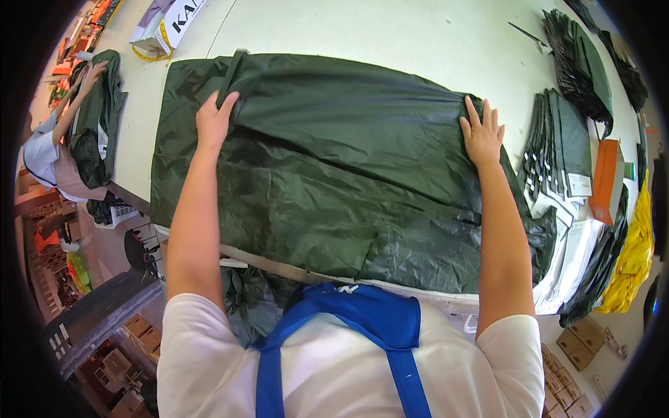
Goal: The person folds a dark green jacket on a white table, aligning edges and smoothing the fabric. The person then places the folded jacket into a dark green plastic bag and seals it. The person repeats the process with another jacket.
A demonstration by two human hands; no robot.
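Observation:
A large dark green garment-like sheet of thin, shiny fabric lies spread over the white table in front of me, creased diagonally across its middle. Near its far left part, my left hand pinches a narrow, raised dark green strip between thumb and fingers. The strip points away from me, past the sheet's far edge. At the far right corner, my right hand lies flat on the fabric with its fingers spread. Whether the strip is part of the sheet, I cannot tell.
Stacks of folded dark green pieces and packed pieces with white labels lie to the right, by an orange box and yellow fabric. A white box with a yellow measuring tape stands far left. A co-worker handles dark green fabric at left.

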